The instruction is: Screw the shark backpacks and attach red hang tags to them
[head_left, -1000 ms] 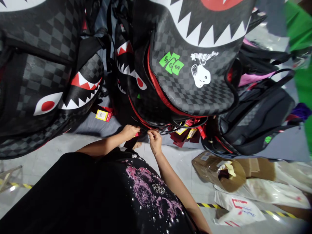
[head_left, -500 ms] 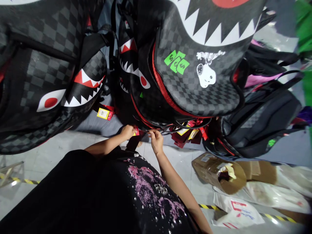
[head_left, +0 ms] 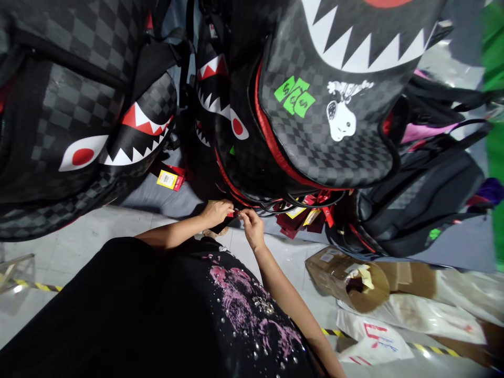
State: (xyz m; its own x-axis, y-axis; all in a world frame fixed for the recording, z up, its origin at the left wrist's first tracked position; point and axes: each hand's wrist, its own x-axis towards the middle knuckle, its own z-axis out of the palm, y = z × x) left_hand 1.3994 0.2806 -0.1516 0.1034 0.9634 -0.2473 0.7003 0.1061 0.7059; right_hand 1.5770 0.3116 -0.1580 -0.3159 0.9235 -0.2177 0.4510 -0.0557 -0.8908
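A pale tiled floor point(head_left: 90, 231) shows below the near edge of a grey-covered tabletop point(head_left: 139, 197). A large checkered backpack point(head_left: 307, 139) with shark teeth, green banknotes and a white cartoon dog's head stands mid-tabletop, its lower side close to the near edge. Another checkered backpack point(head_left: 82, 113), with a red-and-white eye, fills the left part and juts out past the near edge. The person's black top point(head_left: 189, 310), printed in pink and set with shiny studs, spreads across the foreground. A plainer dark backpack point(head_left: 421, 194) lies toward the tabletop's near right corner. On the floor below that corner are an open brown carton point(head_left: 328, 273) and a white plastic bag point(head_left: 372, 338) with red marks.

Both hands meet at the near edge, beneath the middle backpack. The left hand point(head_left: 216, 212) is closed, its fingertips clamped on a small tag. The right hand point(head_left: 253, 228) has thumb and finger pressed together just beside it; whatever lies between them is too small to tell. Red and yellow labels point(head_left: 291, 223) hang in a bunch over the near edge, right of the right hand. The clamped thing, a red tag point(head_left: 231, 213), sits at the near edge between the hands.
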